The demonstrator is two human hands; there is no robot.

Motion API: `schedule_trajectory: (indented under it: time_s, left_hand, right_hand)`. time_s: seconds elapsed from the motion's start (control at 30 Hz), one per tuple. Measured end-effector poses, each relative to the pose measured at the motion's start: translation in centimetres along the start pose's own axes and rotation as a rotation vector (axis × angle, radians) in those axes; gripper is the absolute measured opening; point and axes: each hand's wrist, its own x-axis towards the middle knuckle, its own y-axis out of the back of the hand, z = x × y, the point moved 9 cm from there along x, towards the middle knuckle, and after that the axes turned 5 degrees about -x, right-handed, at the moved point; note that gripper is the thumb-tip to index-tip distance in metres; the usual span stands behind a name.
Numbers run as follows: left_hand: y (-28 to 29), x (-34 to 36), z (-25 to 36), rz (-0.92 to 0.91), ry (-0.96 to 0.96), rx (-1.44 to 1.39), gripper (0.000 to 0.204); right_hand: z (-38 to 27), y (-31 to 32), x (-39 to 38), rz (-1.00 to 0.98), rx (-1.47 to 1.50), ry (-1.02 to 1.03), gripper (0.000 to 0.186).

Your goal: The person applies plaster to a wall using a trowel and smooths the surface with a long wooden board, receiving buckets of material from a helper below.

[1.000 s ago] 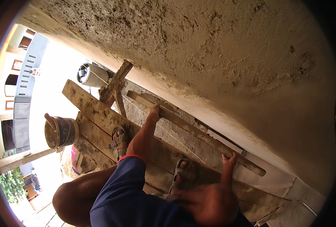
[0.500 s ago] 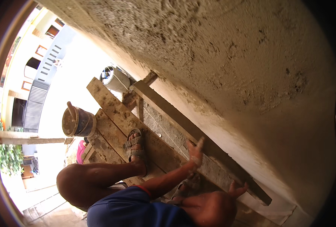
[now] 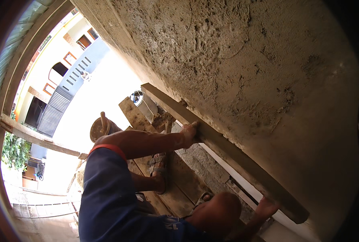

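A long, straight screed board [image 3: 232, 152], smeared with grey mortar, runs slantwise along the plastered wall [image 3: 292, 84]. My left hand [image 3: 190, 134] holds its near edge toward the upper end, with the fingers partly hidden behind the board. Close to the lower end, my right hand [image 3: 267, 206] grips the same edge. The wall's coat is rough and pitted at the upper left and smoother to the right. The board lies close to the wall, but whether its whole length touches cannot be made out.
Mortar-stained planks [image 3: 183, 177] carry my sandaled feet. A bucket [image 3: 102, 128] with a handle sticking out stands left of my left arm; a grey drum [image 3: 147, 108] is beyond the planks. A wooden rail [image 3: 46, 139] crosses the left side, above a bright yard.
The board has risen from beside the planks to the wall. Both hands, looser with fingers spread before, now grip it. My left arm has swung up and forward, and the view has shifted.
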Motion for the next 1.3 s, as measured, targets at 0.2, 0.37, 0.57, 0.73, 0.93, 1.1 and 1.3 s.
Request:
schedule_trajectory:
  time_s: [0.2,0.37,0.57,0.73,0.93,1.1,1.3]
  left_hand:
    - [4.5,0.6,4.3,-0.066,-0.051,0.016,0.038]
    - [8.5,6.4,1.8,0.060,-0.173,-0.137,0.041]
    - [9.5,15.1,-1.3,0.135,-0.082,-0.160,0.044]
    - [10.4,21.9,-1.3,0.039,-0.119,-0.203,0.053]
    - [11.2,27.5,-0.9,0.084,-0.078,-0.129,0.051]
    - [11.5,29.2,0.1,0.002,-0.238,-0.186,0.046]
    - [13.9,28.3,4.3,-0.019,-0.383,-0.239,0.040]
  right_hand:
    - [5.7,1.6,-1.3,0.467,-0.304,-0.160,0.052]
    - [9.9,1.8,-0.5,0.695,-0.469,-0.207,0.063]
    - [13.1,4.1,2.6,0.782,-0.628,-0.257,0.056]
    - [16.1,4.4,4.7,0.832,-0.648,-0.293,0.047]
    - [19.2,7.7,3.6,0.934,-0.663,-0.250,0.042]
    - [21.5,13.5,3.3,0.962,-0.524,-0.324,0.034]
    - [25.6,15.7,3.3,0.870,-0.430,-0.372,0.030]
